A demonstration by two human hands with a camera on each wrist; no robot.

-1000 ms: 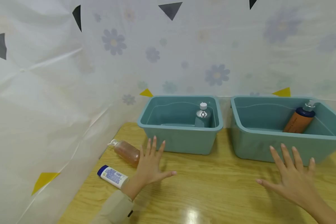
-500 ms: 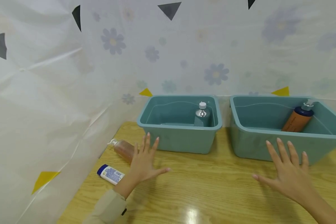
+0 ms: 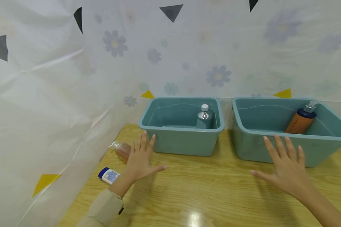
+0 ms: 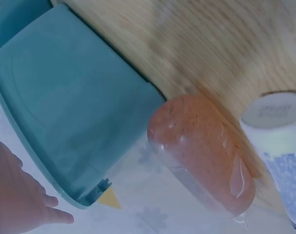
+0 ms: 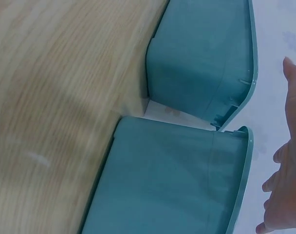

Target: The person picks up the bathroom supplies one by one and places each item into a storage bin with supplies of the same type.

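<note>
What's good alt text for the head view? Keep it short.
Two open hands, the left hand and right hand, hover with spread fingers over a wooden table before two teal bins. The left bin holds a clear bottle, the right bin an orange pump bottle. Beside the left hand lie a reddish pump bottle and a white tube.

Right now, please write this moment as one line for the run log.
left hand: open, above pink bottle | right hand: open, before right bin | table: white tube
</note>
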